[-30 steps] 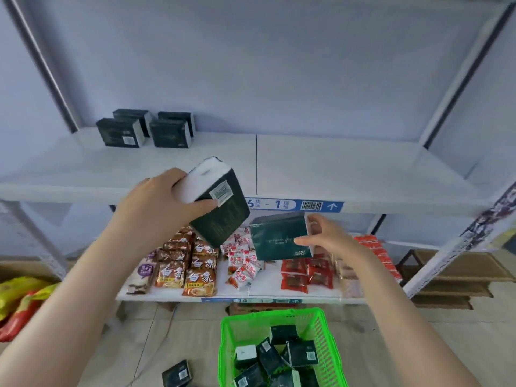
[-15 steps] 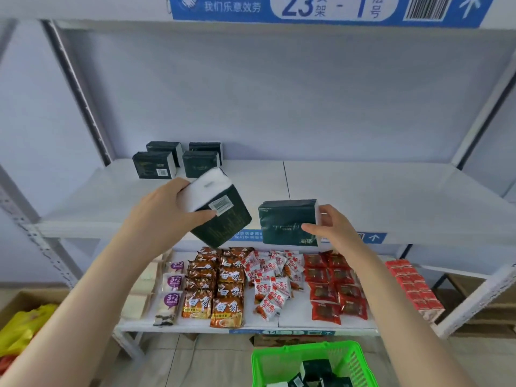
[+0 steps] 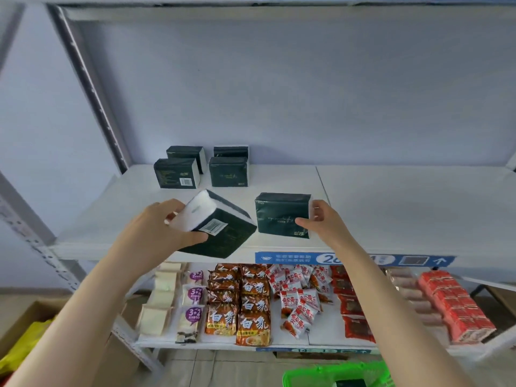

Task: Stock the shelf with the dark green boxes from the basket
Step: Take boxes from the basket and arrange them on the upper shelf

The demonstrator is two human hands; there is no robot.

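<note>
So both hands are up at the shelf point(image 3: 391, 208) with one dark green box each. The right hand point(image 3: 324, 222) has its grip clamped on the right end of the upright box point(image 3: 282, 215), thumb on the front face and fingers round the white side, so the box sticks out to the left of the hand, long axis running left-right, front face toward the camera, pretty much square to the shelf edge. It looks like it's hovering just over the front part of the shelf, can't tell if it's touching yet. The left hand point(image 3: 164, 233) is clamped on the tilted box point(image 3: 215, 227), white end up and toward the hand, barcode showing, long axis slanting down to the right, out over the front lip. Four stocked boxes point(image 3: 201, 170) sit at the back left, two rows of two. I'd guess the right one goes down first since it's already lined up; the left needs levelling. The basket point(image 3: 307, 377) is barely in view at the bottom.
</note>
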